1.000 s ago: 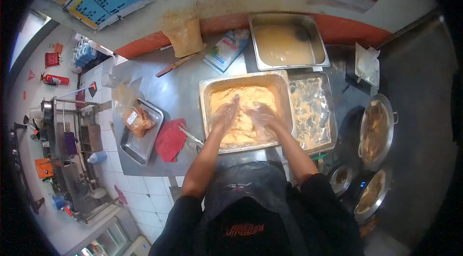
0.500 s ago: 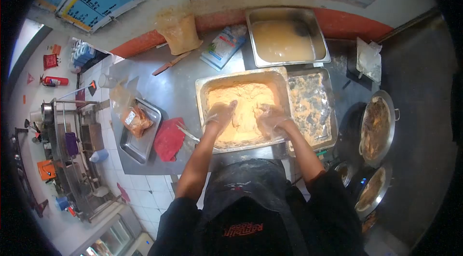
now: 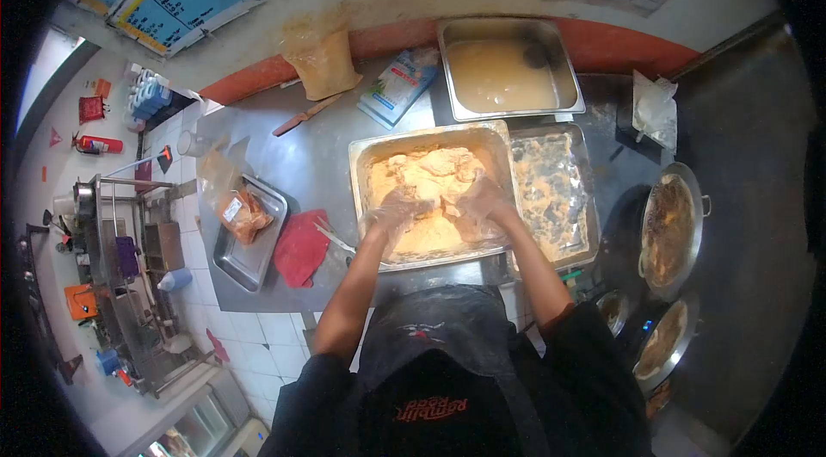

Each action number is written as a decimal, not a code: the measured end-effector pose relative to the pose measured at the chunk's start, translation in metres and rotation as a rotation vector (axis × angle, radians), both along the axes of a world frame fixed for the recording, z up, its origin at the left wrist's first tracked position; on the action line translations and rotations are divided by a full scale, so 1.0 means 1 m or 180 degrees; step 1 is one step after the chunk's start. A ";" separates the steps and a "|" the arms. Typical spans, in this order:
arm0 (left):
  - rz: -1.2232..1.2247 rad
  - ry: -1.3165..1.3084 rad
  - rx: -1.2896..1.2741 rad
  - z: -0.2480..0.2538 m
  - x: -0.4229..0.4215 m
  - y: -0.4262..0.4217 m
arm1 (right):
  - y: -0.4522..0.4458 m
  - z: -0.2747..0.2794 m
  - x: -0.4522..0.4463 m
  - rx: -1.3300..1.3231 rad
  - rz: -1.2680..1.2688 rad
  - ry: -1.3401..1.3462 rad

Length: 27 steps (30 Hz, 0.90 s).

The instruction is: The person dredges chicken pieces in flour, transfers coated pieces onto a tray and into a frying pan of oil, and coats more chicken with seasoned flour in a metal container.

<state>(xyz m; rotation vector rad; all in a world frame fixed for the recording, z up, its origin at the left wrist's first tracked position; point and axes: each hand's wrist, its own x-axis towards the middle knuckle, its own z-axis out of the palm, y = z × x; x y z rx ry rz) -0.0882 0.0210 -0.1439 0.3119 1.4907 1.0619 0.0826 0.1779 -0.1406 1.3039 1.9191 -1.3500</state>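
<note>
A deep metal pan (image 3: pixel 357 143) holds pale orange breading flour (image 3: pixel 437 235) with lumpy coated pieces (image 3: pixel 434 166) heaped towards its far side. Both my hands wear clear plastic gloves dusted with flour. My left hand (image 3: pixel 399 211) is in the left half of the pan, its fingers curled into the heap. Facing it from the right, my right hand (image 3: pixel 478 206) has its fingers closed around the same coated pieces. Flour hides the fingertips and what the pieces are.
A metal pan of cloudy liquid (image 3: pixel 508 70) stands behind, and a flour-crusted tray (image 3: pixel 555 190) lies right. Pans of oil (image 3: pixel 671 229) sit further right. Left are tongs (image 3: pixel 334 235), a red cloth (image 3: pixel 301 249), a tray with bagged meat (image 3: pixel 245 214) and a knife (image 3: pixel 303 118).
Both hands have closed in on the flour and pushed it up. A lumpy heap now rises at the pan's far side, where the surface was flatter.
</note>
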 end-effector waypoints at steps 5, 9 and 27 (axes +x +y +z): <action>-0.0655 0.1913 -0.0463 0.005 0.014 0.013 | -0.023 -0.018 -0.009 0.1585 0.0072 0.0434; -0.0467 0.1109 -0.0054 -0.039 0.009 0.007 | -0.022 -0.041 -0.008 0.1373 -0.0025 0.0987; 0.0014 0.0378 -0.0314 -0.023 0.001 -0.007 | -0.026 0.008 0.011 0.1300 0.0038 0.1051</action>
